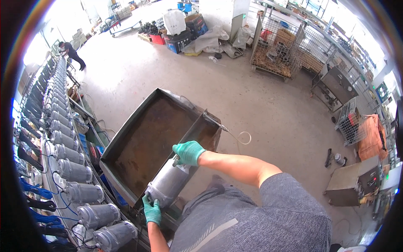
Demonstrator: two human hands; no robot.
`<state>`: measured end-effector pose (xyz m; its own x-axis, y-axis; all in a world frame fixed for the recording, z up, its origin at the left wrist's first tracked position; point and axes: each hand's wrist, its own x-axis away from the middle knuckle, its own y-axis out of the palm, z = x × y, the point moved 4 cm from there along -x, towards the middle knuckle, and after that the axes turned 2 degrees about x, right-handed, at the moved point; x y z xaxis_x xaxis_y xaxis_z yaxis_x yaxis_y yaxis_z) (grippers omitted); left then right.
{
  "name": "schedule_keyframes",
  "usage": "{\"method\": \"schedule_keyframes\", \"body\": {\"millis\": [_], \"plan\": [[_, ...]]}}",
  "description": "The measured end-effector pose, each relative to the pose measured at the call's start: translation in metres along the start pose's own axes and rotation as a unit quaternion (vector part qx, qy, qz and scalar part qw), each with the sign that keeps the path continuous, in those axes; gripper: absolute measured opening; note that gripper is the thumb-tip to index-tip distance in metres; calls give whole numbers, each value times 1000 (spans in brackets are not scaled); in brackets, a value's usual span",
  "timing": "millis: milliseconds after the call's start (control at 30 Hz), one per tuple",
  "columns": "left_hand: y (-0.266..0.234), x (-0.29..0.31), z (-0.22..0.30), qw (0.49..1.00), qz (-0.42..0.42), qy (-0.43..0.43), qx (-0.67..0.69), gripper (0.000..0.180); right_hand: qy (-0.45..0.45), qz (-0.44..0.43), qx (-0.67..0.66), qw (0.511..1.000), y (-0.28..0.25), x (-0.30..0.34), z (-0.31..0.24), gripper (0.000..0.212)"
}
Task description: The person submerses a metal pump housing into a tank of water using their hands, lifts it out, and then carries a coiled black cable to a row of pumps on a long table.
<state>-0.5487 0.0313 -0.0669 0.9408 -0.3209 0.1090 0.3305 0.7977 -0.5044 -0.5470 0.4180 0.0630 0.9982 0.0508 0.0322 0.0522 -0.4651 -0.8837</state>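
A grey metal cylinder (168,181), a pump or motor body by its look, lies slanted over the near right edge of a rectangular metal tank (128,124). Brownish liquid or a stained bottom fills the tank's inside. My right hand (189,153), in a green glove, is closed on the cylinder's far end; part of what its fingers grip is hidden. Also gloved in green, my left hand (152,211) holds the near end, thumb and fingers around its rim. A metal fitting (222,127) with a thin clear hose (248,136) sits at the tank's right corner.
Along my left runs a long row of similar grey cylinders (73,169) with blue and black cables (35,189). A person (72,53) stands at its far end. Wire cages (275,52) and a metal cabinet (352,180) stand to the right; boxes and bags (178,35) lie farther back.
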Motion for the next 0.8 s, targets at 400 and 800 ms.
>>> {"method": "schedule_keyframes", "body": {"millis": [400, 800], "plan": [[-1, 3, 51, 993, -6, -104, -47, 57, 7, -19, 40, 999, 16, -4, 11, 59], [-2, 7, 68, 989, -19, -139, -35, 57, 44, 93, -96, 990, -18, 30, 58, 71]]}}
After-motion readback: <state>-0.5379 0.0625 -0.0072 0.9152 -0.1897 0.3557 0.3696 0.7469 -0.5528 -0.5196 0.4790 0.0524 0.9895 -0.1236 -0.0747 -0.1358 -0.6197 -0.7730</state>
